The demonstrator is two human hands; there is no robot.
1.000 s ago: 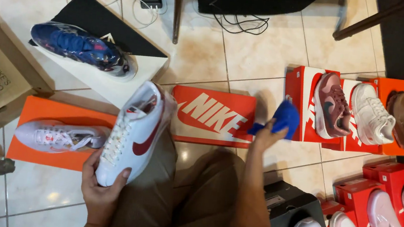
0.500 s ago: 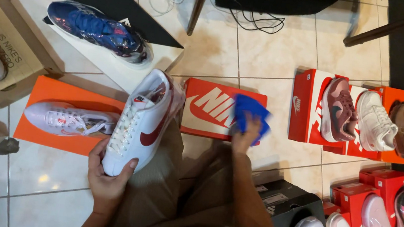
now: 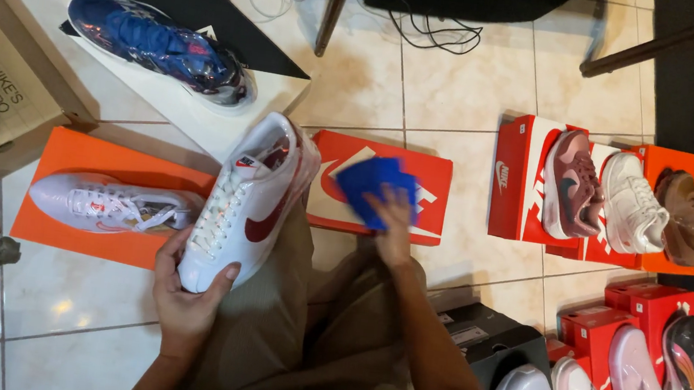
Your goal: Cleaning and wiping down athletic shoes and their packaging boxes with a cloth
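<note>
Over the person's lap, above the tan trousers (image 3: 281, 334), the left hand (image 3: 185, 303) cups the heel end of a white sneaker with a dark red stripe (image 3: 252, 202), fingers curled under the sole and the thumb pressed against the heel, clamped on the shoe; the sneaker's long axis runs from that heel, low and near the body, up and slightly rightward to the toe, which points away toward the white slab (image 3: 193, 106) that bears a shiny blue sneaker (image 3: 161, 42); the laced upper faces the camera and the striped flank faces right; the right hand (image 3: 396, 222) is raised just to the right of the shoe, its fingers closed together on a folded blue cloth (image 3: 375, 188), which hangs in front of a flat red shoebox (image 3: 382, 186) on the tiled floor (image 3: 463, 70); the cloth lies level with the shoe's forepart, near it yet not touching, a gap showing between the cloth's left edge and the striped flank; so the shoe lies to the left of the cloth-holding fingers, and the toe half is the part closest to them, while the heel is shut away in the left hand; to the left, a pale sneaker (image 3: 110, 203) rests on an orange lid (image 3: 109, 170), well apart from both hands.
</note>
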